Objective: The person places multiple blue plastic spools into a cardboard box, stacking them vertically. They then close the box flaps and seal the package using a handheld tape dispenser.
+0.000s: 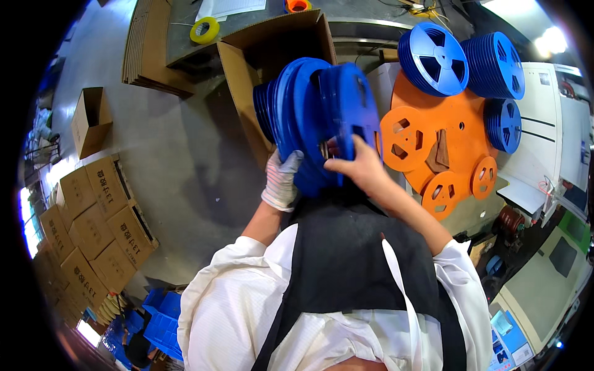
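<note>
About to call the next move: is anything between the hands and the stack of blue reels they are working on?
Nothing visible. The gloved left hand supports the blue reels from below, and the bare right hand grips one reel's edge directly. The open cardboard box sits just behind the stack.

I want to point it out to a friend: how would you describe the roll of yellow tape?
Start at the open cardboard box above the stack of blue reels held in both hands. Up and left of it, a yellow tape roll lies flat on the grey table edge. It is the only yellow ring; the nearby ring is orange.
</note>
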Demonstrator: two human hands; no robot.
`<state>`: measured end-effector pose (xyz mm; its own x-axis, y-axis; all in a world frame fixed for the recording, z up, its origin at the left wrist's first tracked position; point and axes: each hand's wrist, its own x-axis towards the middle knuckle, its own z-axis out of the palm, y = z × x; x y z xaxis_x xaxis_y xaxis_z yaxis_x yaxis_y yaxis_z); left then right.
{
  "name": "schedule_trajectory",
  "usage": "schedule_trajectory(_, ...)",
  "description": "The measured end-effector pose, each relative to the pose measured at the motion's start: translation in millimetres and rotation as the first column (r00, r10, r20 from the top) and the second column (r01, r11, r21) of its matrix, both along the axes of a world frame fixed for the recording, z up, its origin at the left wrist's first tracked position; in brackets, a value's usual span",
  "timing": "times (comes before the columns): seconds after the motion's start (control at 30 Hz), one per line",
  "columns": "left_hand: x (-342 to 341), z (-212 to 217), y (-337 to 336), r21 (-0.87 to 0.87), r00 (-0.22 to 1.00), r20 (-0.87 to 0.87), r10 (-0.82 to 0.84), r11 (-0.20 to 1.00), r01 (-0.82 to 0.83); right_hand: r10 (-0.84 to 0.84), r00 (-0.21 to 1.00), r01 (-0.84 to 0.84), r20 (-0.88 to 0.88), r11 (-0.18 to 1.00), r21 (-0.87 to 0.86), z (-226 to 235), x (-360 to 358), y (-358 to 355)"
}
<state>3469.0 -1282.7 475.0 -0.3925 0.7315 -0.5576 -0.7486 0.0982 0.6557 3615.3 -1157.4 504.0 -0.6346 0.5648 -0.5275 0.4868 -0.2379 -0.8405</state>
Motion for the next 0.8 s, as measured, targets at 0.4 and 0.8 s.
schedule_trajectory(0.4,-64.9,-18.0,-45.1,0.083,0.952,0.196,0.236,0.963,-0.256,-0.539,0.827,0.488,-0.159,0.829,-0.273,16.6,48.7,47.9)
schedule_trajectory(0.8,-88.3,-39.3,-85.9,0.155,0.915,0.217,0.341,0.913,-0.377,-0.838,0.389,0.688,-0.383,0.541,-0.484,21.5,180.5,69.7)
